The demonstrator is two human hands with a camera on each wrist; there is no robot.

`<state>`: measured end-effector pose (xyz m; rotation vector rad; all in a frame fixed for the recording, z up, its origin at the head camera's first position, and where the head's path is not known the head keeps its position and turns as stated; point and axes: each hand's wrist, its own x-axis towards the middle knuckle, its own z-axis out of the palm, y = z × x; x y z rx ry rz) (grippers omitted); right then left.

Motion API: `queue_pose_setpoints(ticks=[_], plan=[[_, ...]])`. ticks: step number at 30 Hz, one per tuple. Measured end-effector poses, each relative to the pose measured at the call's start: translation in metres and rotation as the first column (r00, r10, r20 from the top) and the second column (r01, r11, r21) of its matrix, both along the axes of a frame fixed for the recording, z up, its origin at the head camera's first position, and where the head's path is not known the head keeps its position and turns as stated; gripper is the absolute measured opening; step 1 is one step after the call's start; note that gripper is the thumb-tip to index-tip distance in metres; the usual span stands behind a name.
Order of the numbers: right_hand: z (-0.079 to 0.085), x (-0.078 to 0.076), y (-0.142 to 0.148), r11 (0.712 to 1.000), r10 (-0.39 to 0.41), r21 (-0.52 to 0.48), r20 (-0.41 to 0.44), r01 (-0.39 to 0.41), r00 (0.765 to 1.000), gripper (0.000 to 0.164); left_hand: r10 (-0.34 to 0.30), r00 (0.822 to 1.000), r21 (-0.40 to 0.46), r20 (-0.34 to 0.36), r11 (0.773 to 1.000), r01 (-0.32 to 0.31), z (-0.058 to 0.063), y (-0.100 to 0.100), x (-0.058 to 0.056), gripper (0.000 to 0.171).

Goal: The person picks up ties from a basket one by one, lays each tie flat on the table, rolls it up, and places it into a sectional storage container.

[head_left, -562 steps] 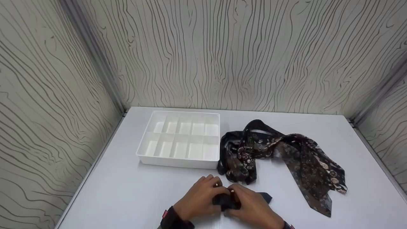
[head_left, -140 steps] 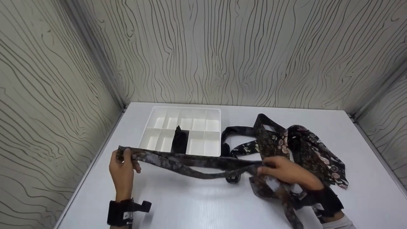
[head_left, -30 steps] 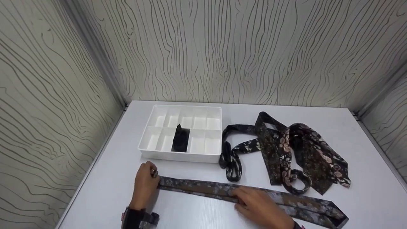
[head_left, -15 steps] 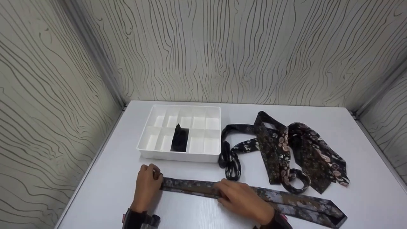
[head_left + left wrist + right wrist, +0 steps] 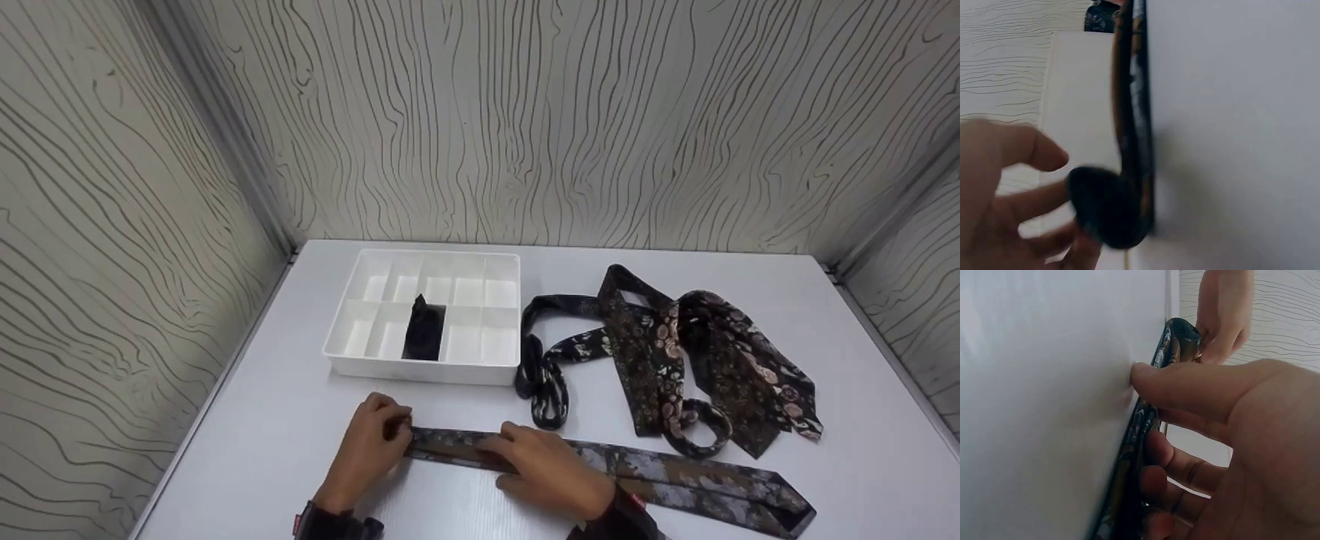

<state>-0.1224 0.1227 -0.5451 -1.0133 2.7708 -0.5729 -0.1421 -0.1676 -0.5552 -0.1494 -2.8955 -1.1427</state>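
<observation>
A grey-brown floral necktie [image 5: 697, 487] lies lengthwise on the white table, its wide pointed end at the right. My left hand [image 5: 367, 450] holds the narrow end, which is wound into a small roll [image 5: 1107, 208]; in the left wrist view the fingers curl behind this roll while the thumb tip stands apart from it. Partway along the strip, my right hand [image 5: 551, 469] has its thumb [image 5: 1157, 382] at one edge and curled fingers on the other side. The palm hides part of the tie in the head view.
Behind the hands stands a white divided tray [image 5: 420, 371]; a rolled black tie [image 5: 424, 334] sits in one front compartment. Right of it lies a tangle of dark floral ties [image 5: 645, 360], with loops close to the stretched necktie. Patterned wall panels [image 5: 480, 127] enclose the table.
Earlier the black tie went into the tray, and the grey-brown necktie was stretched between both hands. Over the last second my left hand moved right with the roll; my right slid left along the strip.
</observation>
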Motion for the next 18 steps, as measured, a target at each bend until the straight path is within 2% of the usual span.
queue_pose_setpoints(ticks=[3, 5, 8, 11, 14, 18], plan=[[0.003, -0.001, -0.002, 1.0, 0.0, 0.018, 0.008, -0.001, 1.0, 0.047, -0.09, 0.996, 0.001, 0.002, 0.996, 0.09, 0.005, -0.009, 0.003, 0.029], [0.006, -0.001, -0.007, 1.0, 0.003, 0.026, -0.019, -0.002, 1.0, 0.043, -0.129, 0.992, -0.022, 0.0, 0.991, 0.129, 0.007, -0.014, 0.004, 0.033], [0.007, -0.001, -0.019, 1.0, 0.019, -0.008, -0.099, -0.02, 0.995, 0.034, -0.144, 0.99, -0.084, 0.002, 0.986, 0.144, 0.007, -0.017, 0.007, 0.039], [0.003, -0.002, -0.036, 0.991, 0.065, -0.109, -0.132, -0.079, 0.989, 0.029, -0.138, 0.99, -0.147, 0.01, 0.98, 0.138, 0.008, -0.017, 0.008, 0.039], [-0.002, -0.004, -0.051, 0.976, 0.12, -0.173, -0.073, -0.131, 0.99, 0.041, -0.151, 0.988, -0.191, -0.019, 0.971, 0.145, 0.009, -0.017, 0.007, 0.036], [-0.01, -0.004, -0.062, 0.982, 0.114, -0.15, -0.028, -0.117, 0.993, 0.054, -0.201, 0.98, -0.182, -0.016, 0.964, 0.194, 0.011, -0.021, 0.005, 0.038]])
